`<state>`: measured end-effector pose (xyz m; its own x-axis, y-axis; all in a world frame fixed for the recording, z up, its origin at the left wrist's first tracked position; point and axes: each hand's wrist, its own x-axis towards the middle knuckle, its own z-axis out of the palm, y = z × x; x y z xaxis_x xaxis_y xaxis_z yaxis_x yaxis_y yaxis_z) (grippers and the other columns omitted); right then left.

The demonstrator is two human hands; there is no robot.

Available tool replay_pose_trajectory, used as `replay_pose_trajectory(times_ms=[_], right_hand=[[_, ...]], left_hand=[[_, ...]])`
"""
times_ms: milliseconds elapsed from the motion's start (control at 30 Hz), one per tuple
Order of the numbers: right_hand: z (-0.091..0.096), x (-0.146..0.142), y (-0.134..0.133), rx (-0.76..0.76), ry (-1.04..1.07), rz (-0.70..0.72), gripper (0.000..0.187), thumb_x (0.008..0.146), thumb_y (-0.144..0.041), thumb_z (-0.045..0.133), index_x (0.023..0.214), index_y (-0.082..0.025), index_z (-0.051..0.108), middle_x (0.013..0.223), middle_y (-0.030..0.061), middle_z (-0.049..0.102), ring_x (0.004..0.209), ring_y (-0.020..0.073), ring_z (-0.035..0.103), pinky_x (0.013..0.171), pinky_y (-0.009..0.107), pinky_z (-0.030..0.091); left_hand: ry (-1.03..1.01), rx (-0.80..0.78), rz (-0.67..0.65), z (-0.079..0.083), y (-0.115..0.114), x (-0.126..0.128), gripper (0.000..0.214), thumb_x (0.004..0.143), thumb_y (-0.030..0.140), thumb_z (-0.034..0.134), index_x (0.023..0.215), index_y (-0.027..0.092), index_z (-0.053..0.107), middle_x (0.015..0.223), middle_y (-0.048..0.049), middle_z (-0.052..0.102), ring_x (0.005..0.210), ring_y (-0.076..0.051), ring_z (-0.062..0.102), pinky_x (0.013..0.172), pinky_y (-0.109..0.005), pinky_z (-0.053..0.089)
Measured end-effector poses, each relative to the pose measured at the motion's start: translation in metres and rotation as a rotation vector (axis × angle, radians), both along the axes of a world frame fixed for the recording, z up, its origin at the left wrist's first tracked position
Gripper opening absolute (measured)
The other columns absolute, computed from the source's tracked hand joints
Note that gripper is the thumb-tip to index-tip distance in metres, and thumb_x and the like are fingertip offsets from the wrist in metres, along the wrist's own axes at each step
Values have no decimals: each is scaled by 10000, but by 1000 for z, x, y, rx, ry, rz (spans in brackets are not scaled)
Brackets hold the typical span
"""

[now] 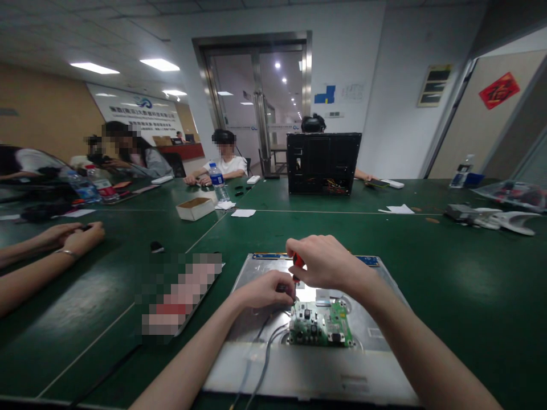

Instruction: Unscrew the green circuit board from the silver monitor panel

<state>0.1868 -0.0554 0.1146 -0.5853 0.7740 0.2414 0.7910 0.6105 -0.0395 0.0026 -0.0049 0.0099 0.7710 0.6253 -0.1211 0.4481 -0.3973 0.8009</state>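
The metal panel (307, 364) lies flat on the green desk (448, 285), back side up, directly in front of the person. A green circuit board (320, 324) sits on the panel near its middle, with grey cables (260, 353) running from the board's left side toward the panel's near edge.

Right hand (325, 265): grip clamped around a red-handled screwdriver (298, 263), held upright just beyond the board's far left corner. Left hand (267, 289): fingertips pinched together at the tool's lower end, just beside the same corner; whether they hold a screw or only steady the tip cannot be told.

Progress, as a judgement: the board is still seated on the panel and its cables still appear attached, so work on this corner fastening is in hand and not finished. No loose screws show on the panel; the state of the other fastenings is too small to read.

Containers: a small open cardboard box (195, 208) stands on the desk, well beyond the panel to the left; its contents are not visible from this angle. A plastic water bottle (219, 182) stands just behind the box, capped and part full. An open black computer case (323, 163) stands far beyond the panel, wiring visible inside.

A co-worker's hands (72, 236) rest on the desk, well left of the panel.
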Motion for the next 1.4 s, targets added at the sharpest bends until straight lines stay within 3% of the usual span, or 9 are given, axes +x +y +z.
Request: replay_pose_trajectory(times_ms=[1400], right_hand=[[-2, -1, 3, 30, -12, -13, 164, 786, -315, 567, 906, -204, 574, 781, 23, 675, 645, 154, 580, 481, 259, 184]], left_hand=[[13, -2, 25, -3, 0, 0, 77, 683, 131, 637, 747, 150, 675, 687, 19, 647, 669, -134, 561, 624, -216, 410]])
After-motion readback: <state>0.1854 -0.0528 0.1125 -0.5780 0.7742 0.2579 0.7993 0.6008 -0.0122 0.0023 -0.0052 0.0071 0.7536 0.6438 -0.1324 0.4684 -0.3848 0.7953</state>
